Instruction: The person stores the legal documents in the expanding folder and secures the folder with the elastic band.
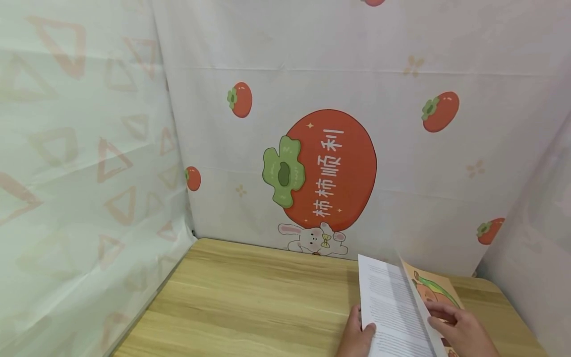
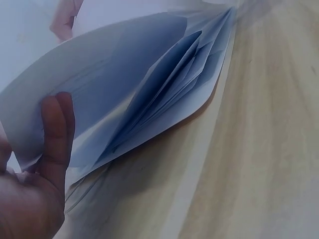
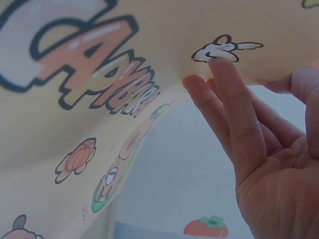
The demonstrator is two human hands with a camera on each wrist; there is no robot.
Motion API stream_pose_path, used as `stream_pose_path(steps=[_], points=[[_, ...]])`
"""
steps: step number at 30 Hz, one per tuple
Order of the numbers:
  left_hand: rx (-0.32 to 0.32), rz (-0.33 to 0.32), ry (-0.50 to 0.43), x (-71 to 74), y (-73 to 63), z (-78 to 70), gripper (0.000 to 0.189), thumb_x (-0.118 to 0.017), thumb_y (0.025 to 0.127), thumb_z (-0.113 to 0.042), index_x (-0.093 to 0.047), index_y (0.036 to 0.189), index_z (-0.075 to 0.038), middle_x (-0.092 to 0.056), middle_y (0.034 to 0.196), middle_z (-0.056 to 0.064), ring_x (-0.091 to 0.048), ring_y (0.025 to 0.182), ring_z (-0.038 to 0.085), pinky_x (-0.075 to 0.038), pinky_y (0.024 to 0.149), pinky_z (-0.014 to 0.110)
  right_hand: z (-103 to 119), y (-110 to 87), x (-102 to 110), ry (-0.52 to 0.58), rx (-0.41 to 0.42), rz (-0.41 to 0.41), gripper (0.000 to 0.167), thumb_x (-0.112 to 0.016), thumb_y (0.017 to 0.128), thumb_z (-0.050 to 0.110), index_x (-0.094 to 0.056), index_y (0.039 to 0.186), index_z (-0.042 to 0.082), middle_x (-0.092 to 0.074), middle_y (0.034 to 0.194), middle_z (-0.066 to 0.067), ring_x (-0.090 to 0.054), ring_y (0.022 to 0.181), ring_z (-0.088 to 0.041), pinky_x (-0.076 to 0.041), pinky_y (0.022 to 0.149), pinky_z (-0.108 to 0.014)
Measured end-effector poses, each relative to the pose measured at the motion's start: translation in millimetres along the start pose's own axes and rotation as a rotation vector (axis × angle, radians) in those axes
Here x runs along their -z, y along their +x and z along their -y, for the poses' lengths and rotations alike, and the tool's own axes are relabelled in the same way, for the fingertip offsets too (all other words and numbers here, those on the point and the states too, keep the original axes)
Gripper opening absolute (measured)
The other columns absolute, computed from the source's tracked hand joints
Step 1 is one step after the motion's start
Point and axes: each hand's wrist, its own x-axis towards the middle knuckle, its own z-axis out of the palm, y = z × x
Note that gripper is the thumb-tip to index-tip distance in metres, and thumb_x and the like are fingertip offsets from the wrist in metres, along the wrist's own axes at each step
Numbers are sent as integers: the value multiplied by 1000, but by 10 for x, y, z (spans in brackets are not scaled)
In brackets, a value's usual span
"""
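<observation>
At the right end of the table, a booklet with an orange cartoon cover (image 1: 439, 285) stands partly open. My left hand (image 1: 357, 337) holds its printed white pages (image 1: 392, 302) at the left edge, thumb on the text side. In the left wrist view, several leaves (image 2: 172, 82) fan apart beyond that hand's fingers (image 2: 55, 129). My right hand (image 1: 466, 329) pinches the edge of the cover, thumb on the inner side and fingers on the picture side. Large "CAPYBARA" lettering (image 3: 84, 57) is printed on the cover in the right wrist view. How the leaves are bound is hidden.
The wood-grain table (image 1: 250, 302) stretches to the left of the booklet. Behind it hangs a white cloth (image 1: 214, 44) with printed persimmons and a rabbit. Another cloth (image 1: 89, 109), patterned with triangles, hangs along the left side.
</observation>
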Motion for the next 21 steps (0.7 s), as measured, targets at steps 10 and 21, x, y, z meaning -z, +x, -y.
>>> stream_pose_path(steps=[10, 21], points=[[13, -54, 25, -28, 32, -24, 44, -62, 91, 3, -52, 132, -9, -66, 83, 6, -66, 70, 19, -53, 66, 30, -9, -10, 21, -19, 17, 6, 48, -69, 98, 19, -59, 135, -10, -70, 120, -19, -67, 94, -15, -57, 68, -37], [23, -39, 42, -148, -29, -19, 46, -63, 90, 3, -53, 132, -12, -66, 84, 4, -67, 70, 18, -54, 67, 31, 67, -16, -11, -86, 55, 5, 45, -67, 100, 18, -60, 134, -10, -70, 120, -20, -69, 98, -23, -58, 67, -37]])
